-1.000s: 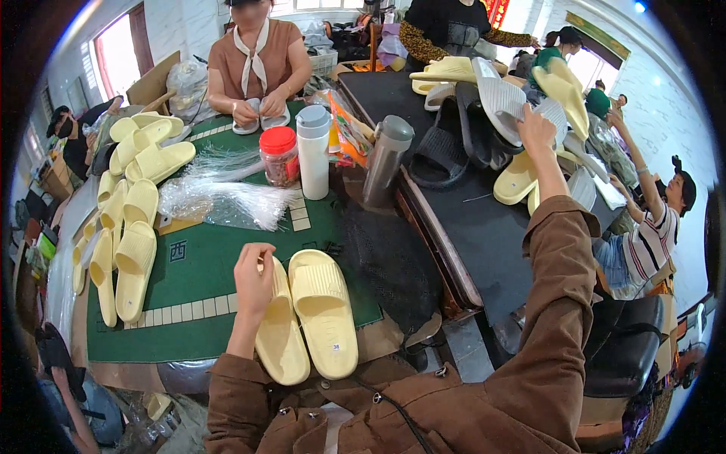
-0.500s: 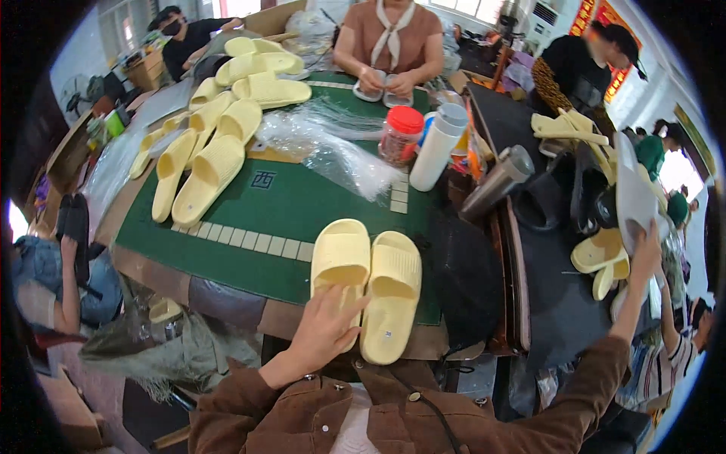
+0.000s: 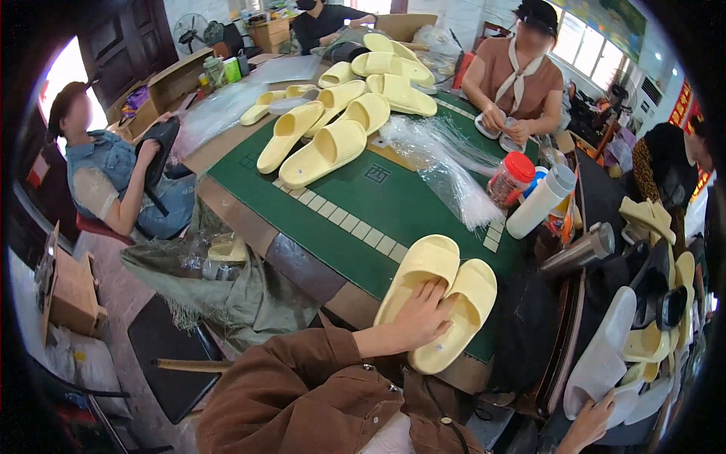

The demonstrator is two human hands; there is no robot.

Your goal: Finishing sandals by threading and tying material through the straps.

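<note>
A pair of pale yellow slippers [image 3: 431,259] lies side by side, toes away from me, at the near edge of the green-topped table. My left hand [image 3: 420,316] is on the pair, its fingers closed over the inner sides below the straps, partly inside the left one. At the lower right, my right hand [image 3: 590,421] grips the heel end of a whitish slipper [image 3: 603,349], which lies among others on the dark side surface. Only part of that hand shows at the picture's rim.
More yellow slippers [image 3: 325,155] cover the far left of the table. Clear plastic bags [image 3: 446,174], a red-lidded jar [image 3: 511,180], a white bottle [image 3: 541,201] and a steel tumbler [image 3: 578,250] stand or lie to the right. Several people sit around; one holds a black slipper [image 3: 157,150].
My view has swung, so the table appears turned and a seated person shows fully at left. The whitish slipper in my right hand has come down from a raised position.
</note>
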